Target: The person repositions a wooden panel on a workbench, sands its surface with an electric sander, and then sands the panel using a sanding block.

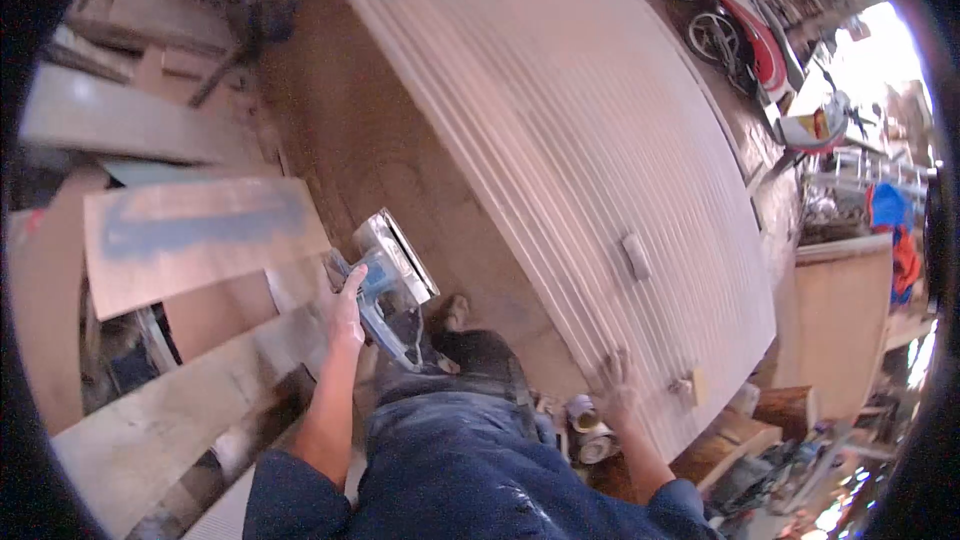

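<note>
My left hand (348, 315) is closed around the body of a blue and silver electric sander (385, 280), held away from the panel with its flat pad turned to the side. A cord hangs from the tool in front of my legs. My right hand (620, 380), somewhat blurred, lies with fingers spread on the near edge of a large ridged wooden panel (570, 130). Farther in on the panel sits a small pale block (635, 256). Beside my right hand, a yellowish piece (697, 387) lies near the panel's end.
Boards, one with a blue smear (205, 225), are stacked on my left. Cans (590, 430) stand by the panel's near corner, with wood blocks (735, 440) beyond. A red motorbike (760, 45) is parked past the panel. Brown floor (370, 110) lies between boards and panel.
</note>
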{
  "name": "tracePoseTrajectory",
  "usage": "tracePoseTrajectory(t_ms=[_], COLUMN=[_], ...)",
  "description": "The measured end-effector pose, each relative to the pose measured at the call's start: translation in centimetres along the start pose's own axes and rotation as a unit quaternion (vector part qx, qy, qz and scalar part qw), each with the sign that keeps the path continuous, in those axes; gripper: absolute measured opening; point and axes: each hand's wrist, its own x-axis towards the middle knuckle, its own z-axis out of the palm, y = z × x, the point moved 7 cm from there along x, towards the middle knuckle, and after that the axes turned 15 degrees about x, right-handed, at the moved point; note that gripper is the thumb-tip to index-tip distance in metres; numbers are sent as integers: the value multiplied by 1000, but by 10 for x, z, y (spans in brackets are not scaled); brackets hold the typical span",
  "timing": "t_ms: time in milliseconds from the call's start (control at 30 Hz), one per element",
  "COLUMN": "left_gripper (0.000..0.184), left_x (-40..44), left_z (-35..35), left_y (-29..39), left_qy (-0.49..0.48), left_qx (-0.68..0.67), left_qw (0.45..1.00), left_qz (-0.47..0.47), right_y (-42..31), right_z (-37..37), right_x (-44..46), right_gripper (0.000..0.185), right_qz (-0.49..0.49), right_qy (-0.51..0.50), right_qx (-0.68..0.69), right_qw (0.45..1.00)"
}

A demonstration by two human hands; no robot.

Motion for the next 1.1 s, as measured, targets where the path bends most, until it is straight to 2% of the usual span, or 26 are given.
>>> tracePoseTrajectory(t_ms=[67, 133, 200, 233, 333, 400, 467, 533, 567, 633, 667, 700, 733, 800, 867, 933, 967, 1000, 1067, 1100], left_gripper=[93, 93, 92, 91, 87, 85, 79, 76, 72, 68, 63, 59, 59, 55, 58, 61, 62, 63, 70, 70], left_x=[31, -9, 2, -12, -9, 3, 18, 22, 18, 20, 30, 39, 41, 41, 67, 62, 70, 76, 49, 55], left_z=[-12, -5, -4, 4, 6, 6, 17, 30, 30, 36, 34, 32, 35, 36, 29, 31, 30, 32, 28, 29], left_y=[-32, 12, 37, 60, 102, 115, 120, 125, 125, 114, 106, 102, 103, 96, 82, 65, 50, 38, 57, 47], left_qy=[-26, 42, 3, -4, -7, -8, -50, -101, -115, -156, -152, -145, -165, -195, -182, -175, -178, -185, -53, -46], left_qx=[11, 56, 47, 21, 2, 8, -12, -1, -18, -10, -31, -51, -32, -38, -12, -15, -22, -28, 40, 34], left_qw=[999, 994, 993, 993, 992, 990, 991, 988, 989, 985, 987, 988, 985, 979, 983, 983, 981, 975, 993, 994], left_qz=[34, 85, 110, 112, 126, 138, 125, 118, 96, 69, 46, 24, 22, -36, -6, -43, -79, -118, -95, -94], right_y=[35, 83, 114, 109, 95, 82, 7, -43, -114, -236, -290, -337, -372, -409, -416, -400, -393, -392, -389, -387], right_z=[0, -4, -7, -14, -29, -35, -85, -74, -114, -123, -111, -98, -73, -39, -17, -21, -22, -28, -11, -2], right_x=[-64, -134, -186, -190, -198, -204, -154, -61, -1, 94, 128, 163, 194, 239, 269, 268, 271, 275, 288, 288], right_gripper=[66, 65, 65, 65, 64, 63, 57, 48, 48, 65, 74, 76, 67, 72, 64, 64, 67, 73, 74, 71], right_qz=[81, 133, 180, 182, 411, 554, 402, 262, 225, 113, 34, -24, -55, -16, -61, -34, 10, 5, 4, -7], right_qy=[4, 88, 181, 193, 181, 158, 365, 409, 287, 106, 93, 58, 43, -131, -179, -139, -114, -86, -108, -111], right_qx=[38, 62, 73, 84, 141, 180, 300, 268, 379, 502, 455, 427, 418, 374, 369, 356, 355, 338, 334, 320], right_qw=[996, 985, 964, 960, 882, 797, 784, 832, 850, 851, 885, 902, 906, 918, 910, 923, 928, 937, 936, 941])
